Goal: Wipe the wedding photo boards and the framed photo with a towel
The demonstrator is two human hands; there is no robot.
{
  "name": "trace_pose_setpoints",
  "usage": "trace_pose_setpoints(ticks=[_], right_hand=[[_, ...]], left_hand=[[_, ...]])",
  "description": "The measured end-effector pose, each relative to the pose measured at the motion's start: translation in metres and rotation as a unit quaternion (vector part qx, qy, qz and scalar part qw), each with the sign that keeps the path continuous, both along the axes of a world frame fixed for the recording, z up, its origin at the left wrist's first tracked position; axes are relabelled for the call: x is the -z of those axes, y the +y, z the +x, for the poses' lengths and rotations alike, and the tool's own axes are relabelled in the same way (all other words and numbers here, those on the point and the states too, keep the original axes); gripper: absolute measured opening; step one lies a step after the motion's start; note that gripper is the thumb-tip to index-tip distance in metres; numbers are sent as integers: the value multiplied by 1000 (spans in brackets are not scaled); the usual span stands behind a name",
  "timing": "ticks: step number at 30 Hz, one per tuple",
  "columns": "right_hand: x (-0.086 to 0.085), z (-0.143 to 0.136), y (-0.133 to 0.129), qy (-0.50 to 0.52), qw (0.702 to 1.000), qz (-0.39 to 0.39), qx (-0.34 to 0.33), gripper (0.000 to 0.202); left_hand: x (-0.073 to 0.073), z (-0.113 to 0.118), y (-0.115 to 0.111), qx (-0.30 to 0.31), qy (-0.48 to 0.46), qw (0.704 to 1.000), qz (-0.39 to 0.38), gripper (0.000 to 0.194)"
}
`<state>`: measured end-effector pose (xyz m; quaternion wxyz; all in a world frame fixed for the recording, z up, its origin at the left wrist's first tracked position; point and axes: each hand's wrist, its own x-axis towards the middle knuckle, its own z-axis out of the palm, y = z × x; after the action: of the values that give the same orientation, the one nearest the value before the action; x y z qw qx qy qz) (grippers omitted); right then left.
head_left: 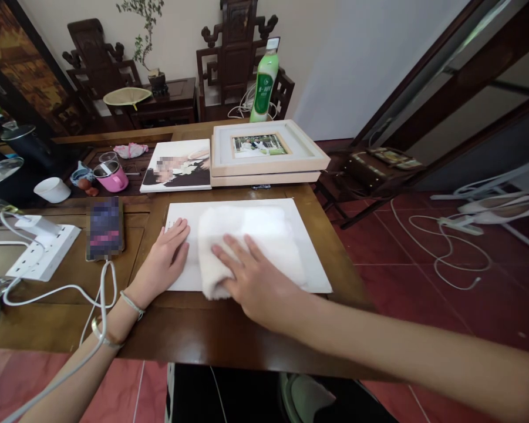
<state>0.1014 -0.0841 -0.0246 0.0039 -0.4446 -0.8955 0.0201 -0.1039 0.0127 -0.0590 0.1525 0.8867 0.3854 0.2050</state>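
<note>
A white rectangular panel (310, 258) lies flat near the table's front edge, with small dark print by its upper left corner. Across its middle is a folded white fluffy cloth (264, 226). My right hand (250, 276) presses the cloth against the panel from above, fingers spaced over it and thumb at its bunched near left edge. My left hand (169, 255) rests on the panel's left edge, fingers stretched out, holding nothing. Most of the panel's middle is hidden by the cloth.
Behind the panel are stacked framed pictures (222, 144), a photo board (185, 179) and a green bottle (264, 88). To the left lie a phone (104, 228), a pink mug (114, 179), a white cup (53, 190) and a power strip (39, 258). A white cable crosses my left forearm.
</note>
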Motion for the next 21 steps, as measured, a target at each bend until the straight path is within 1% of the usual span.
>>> trace_pose_setpoints(ticks=[4, 6, 8, 10, 11, 14, 18, 21], right_hand=[[-3, -6, -38, 53, 997, 30, -50, 26], [-5, -6, -48, 64, 996, 24, -63, 25], [-6, -4, -48, 68, 995, 10, -66, 20], [-5, 1, -38, 64, 996, -4, -60, 18], [-4, 4, -31, 59, 997, -11, -55, 20], [0, 14, 2, 21, 999, -18, -29, 30], [5, 22, 47, -22, 999, -3, 23, 38], [5, 19, 65, -40, 998, 3, 52, 42]], left_hand=[[-1, -3, 1, 8, 16, 1000, -8, 44], [-2, -5, 1, 19, 31, 999, -21, 45], [-2, -6, 1, 27, 42, 998, -33, 47], [-2, -7, 1, 27, 47, 998, -39, 48], [-2, -7, 1, 26, 47, 998, -40, 48], [-2, -7, 1, 24, 46, 998, -42, 49], [-2, -7, 1, 29, 41, 998, -43, 50], [-1, -6, 1, 24, 33, 998, -44, 49]])
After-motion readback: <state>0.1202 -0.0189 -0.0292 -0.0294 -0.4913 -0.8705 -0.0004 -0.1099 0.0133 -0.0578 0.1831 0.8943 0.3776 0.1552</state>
